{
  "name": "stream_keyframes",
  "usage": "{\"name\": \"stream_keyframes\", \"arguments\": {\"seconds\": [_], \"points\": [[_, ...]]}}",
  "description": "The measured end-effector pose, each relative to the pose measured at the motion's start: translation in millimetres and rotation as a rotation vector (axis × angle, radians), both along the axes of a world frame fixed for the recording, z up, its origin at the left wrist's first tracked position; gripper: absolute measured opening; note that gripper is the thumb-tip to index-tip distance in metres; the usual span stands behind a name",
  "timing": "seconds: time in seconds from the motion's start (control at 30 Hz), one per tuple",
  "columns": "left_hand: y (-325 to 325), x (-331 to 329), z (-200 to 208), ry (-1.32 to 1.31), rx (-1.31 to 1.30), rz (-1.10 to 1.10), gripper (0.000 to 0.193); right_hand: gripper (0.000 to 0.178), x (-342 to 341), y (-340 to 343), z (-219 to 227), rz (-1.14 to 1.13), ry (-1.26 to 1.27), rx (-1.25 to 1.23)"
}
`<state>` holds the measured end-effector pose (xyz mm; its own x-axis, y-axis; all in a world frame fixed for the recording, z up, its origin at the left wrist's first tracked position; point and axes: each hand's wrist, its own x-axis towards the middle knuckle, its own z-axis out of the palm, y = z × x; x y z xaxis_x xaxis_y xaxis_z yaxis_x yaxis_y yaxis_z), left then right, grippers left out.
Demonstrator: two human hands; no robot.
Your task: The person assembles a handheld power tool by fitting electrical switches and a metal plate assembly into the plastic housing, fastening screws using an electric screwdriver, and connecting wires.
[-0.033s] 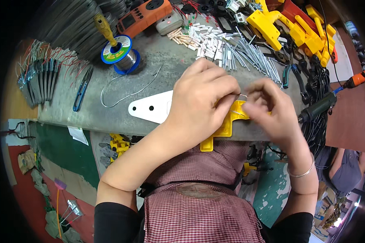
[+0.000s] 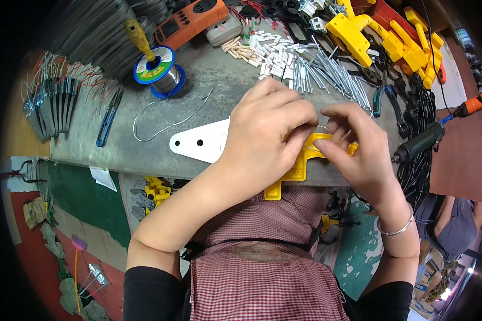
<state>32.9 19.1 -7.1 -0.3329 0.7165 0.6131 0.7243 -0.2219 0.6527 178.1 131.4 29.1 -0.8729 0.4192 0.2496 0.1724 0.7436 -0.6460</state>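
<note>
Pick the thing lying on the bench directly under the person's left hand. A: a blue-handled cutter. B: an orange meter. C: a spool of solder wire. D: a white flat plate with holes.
D: the white flat plate reaches out from under the left hand at the bench edge, while the cutter, meter and spool lie well away to the left and rear.

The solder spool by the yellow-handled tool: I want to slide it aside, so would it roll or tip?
The solder spool stands on its flat flange, so it will likely slide rather than roll. Wound full of wire, it is probably heavy for its size. Its loose wire tail may drag along.
</note>
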Motion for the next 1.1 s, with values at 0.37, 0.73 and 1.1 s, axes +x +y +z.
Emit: {"name": "stream_keyframes", "arguments": {"seconds": [0.37,0.73,1.1], "points": [[3,2,-7,-0.051,-0.038,0.021,0.011,0.015,16,-11,-19,0.014,0.044,0.063],[-12,-21,-11,-0.244,-0.216,0.184,0.020,0.025,30,-36,-27,0.045,-0.100,0.233],[-24,-8,-20,-0.842,0.068,0.160,0.017,0.007,37,-25,-31,-0.111,-0.050,-0.117]]}}
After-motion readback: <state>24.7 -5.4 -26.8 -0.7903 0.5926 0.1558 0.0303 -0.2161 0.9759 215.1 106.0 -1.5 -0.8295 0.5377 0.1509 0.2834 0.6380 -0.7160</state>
